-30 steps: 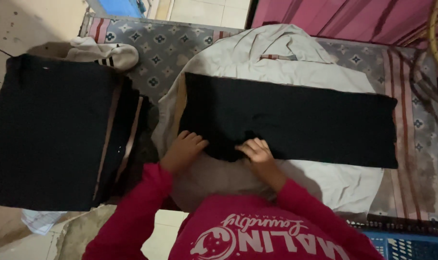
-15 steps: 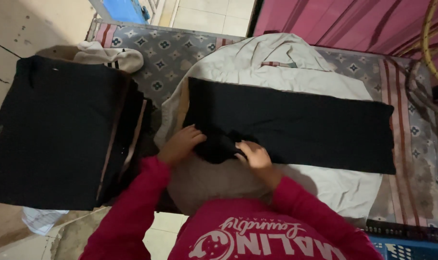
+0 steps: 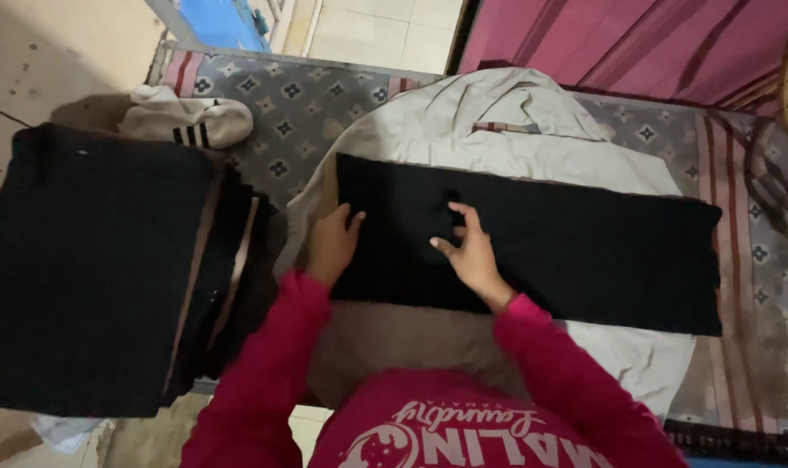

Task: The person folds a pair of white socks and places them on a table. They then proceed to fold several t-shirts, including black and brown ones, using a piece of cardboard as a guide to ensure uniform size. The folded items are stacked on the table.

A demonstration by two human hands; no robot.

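A long black garment lies folded into a flat strip across a beige cloth-covered pad. My left hand rests on the strip's left end, fingers apart. Flat on the black fabric, near its middle-left, lies my right hand with fingers spread. Neither hand grips anything. Both arms wear red sleeves.
A stack of folded black clothes sits at the left. A white sock with black stripes lies behind it. A patterned mat covers the floor, with a pink cloth beyond and cords at the right.
Both hands moved up from the strip's near edge onto its top. The bunched fold under them half a second ago is now flat, and the hands are pressed open on the fabric.
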